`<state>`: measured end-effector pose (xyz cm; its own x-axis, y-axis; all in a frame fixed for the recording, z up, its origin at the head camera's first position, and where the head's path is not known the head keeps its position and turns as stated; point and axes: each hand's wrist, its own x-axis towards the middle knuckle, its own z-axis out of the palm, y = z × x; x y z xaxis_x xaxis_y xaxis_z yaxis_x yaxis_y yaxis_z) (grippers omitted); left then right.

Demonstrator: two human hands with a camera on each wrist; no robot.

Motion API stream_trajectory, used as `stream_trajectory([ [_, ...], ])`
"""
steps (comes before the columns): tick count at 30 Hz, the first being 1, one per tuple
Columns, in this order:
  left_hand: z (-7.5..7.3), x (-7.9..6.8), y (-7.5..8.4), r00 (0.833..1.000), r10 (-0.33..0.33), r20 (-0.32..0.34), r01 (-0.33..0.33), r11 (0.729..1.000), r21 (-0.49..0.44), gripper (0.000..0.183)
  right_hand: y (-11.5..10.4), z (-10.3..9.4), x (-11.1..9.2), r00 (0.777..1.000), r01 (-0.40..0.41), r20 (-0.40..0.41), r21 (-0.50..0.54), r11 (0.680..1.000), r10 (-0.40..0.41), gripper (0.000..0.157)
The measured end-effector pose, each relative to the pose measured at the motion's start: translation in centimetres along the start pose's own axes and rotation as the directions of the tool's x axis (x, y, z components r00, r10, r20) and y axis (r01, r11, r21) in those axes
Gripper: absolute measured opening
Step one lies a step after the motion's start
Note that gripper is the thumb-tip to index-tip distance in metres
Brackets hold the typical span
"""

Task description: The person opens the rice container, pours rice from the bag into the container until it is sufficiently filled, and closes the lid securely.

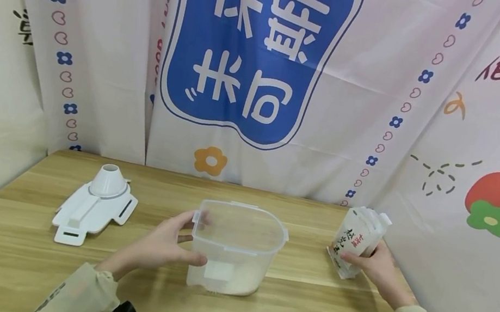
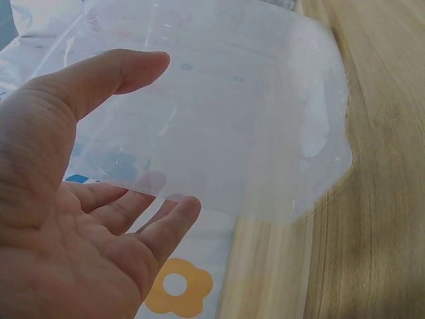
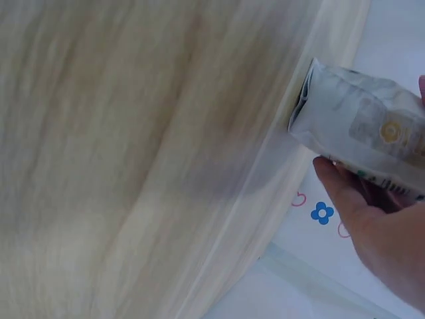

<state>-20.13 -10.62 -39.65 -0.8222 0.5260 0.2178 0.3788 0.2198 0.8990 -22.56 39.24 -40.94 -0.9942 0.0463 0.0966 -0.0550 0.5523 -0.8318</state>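
A clear plastic container (image 1: 242, 259) stands uncovered on the table, with a whitish layer showing low inside it. My left hand (image 1: 160, 246) holds its left side, thumb along the front wall and fingers round the back; in the left wrist view the translucent wall (image 2: 219, 133) lies between thumb and fingers. At the right, my right hand (image 1: 376, 263) grips a white printed rice bag (image 1: 355, 240) by its side. The bag leans, its lower end near the tabletop; whether it touches is unclear. In the right wrist view the bag (image 3: 358, 119) hides some of the fingers.
On the left of the wooden table (image 1: 146, 304) lies a white lid (image 1: 94, 212) with side clips, a white cone-shaped cup (image 1: 109, 182) standing on it. Printed curtains (image 1: 114, 45) hang behind and at both sides, close to the bag on the right.
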Motion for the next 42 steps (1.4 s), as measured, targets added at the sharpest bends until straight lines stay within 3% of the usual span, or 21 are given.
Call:
stream_trajectory([
  [5, 0.0, 0.0, 0.0, 1.0, -0.002, -0.004, 0.002, 1.0, 0.001, 0.086, 0.1, 0.7, 0.0, 0.997, -0.015, -0.08, -0.032, 0.999, 0.012, 0.066],
  [14, 0.0, 0.0, -0.1, 1.0, 0.001, -0.006, -0.001, 1.0, 0.01, 0.084, -0.2, 1.7, -0.2, 0.991, -0.022, -0.13, -0.107, 0.994, 0.008, 0.062],
  [28, 0.1, 0.0, -0.1, 1.0, 0.008, 0.002, -0.008, 1.0, -0.002, 0.085, 0.1, 1.6, -0.1, 0.99, -0.01, -0.141, -0.145, 0.989, -0.011, 0.054],
  [42, 0.1, -0.1, -0.2, 1.0, 0.013, 0.002, -0.013, 1.0, 0.004, 0.084, 0.2, 1.7, -0.4, 0.986, 0.018, -0.163, -0.12, 0.993, -0.037, 0.05],
])
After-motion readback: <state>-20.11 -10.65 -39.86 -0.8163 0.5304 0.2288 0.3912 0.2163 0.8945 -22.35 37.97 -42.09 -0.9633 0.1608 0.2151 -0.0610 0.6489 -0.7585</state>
